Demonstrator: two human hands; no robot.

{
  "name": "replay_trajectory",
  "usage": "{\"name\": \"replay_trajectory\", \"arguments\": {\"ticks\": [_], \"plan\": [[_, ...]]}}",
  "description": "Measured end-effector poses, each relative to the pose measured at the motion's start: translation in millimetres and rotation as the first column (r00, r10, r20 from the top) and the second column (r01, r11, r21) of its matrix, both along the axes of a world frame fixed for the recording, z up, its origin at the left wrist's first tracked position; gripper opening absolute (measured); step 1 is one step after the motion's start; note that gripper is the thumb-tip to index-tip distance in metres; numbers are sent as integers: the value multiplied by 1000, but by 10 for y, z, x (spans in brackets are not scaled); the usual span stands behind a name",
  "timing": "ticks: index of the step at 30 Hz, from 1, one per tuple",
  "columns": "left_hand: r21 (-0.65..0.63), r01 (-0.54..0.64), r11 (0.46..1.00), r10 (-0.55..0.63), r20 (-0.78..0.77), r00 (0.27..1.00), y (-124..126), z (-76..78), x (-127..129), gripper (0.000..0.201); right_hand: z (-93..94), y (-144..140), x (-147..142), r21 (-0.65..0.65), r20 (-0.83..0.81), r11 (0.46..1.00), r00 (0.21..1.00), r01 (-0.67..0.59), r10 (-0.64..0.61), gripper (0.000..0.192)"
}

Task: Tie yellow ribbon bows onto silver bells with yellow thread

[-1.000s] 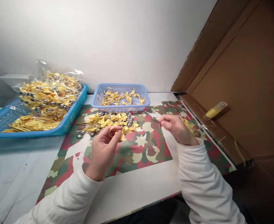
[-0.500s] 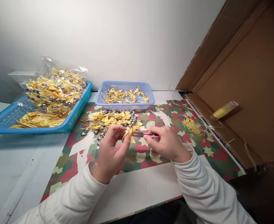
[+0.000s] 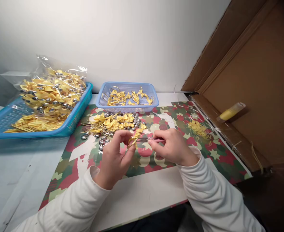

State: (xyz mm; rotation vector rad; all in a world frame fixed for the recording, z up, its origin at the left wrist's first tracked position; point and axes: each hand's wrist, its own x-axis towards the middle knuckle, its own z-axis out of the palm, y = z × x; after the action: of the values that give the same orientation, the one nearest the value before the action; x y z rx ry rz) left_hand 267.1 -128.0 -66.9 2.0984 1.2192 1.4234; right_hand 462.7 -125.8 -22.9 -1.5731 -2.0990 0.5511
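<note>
Ribbon bow in yellow, with a thin gold cord loop (image 3: 138, 131), sits just below the middle of the frame, its cord end clamped between the thumb and fingers of the left hand (image 3: 116, 154). The right hand (image 3: 172, 146) is closed on a slim pink-handled tool with dark metal blades (image 3: 143, 140), whose tips meet the cord; the left grip likely leaves the bow poking out so the tips can get at it.

Just beyond lies a loose pile of yellow bows (image 3: 119, 122) among round silver bells (image 3: 101, 142), probably heaped there for short reaches. Behind it, a pale blue perforated plastic basket (image 3: 127, 109) keeps looped bows apart from the pile. At left, a larger bright blue tray (image 3: 86, 98) holds a bulging clear plastic bag (image 3: 52, 93). Right of centre, a yellow thread tangle (image 3: 198, 129) lies aside, perhaps to stay out of the way.
</note>
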Motion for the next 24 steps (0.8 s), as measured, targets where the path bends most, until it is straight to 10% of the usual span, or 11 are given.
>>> {"name": "replay_trajectory", "arguments": {"ticks": [24], "plan": [[173,65,983,-40,-146,988,19,64,-2,18,22,-27,-12,62,-34,998,999,11,-9,38]]}}
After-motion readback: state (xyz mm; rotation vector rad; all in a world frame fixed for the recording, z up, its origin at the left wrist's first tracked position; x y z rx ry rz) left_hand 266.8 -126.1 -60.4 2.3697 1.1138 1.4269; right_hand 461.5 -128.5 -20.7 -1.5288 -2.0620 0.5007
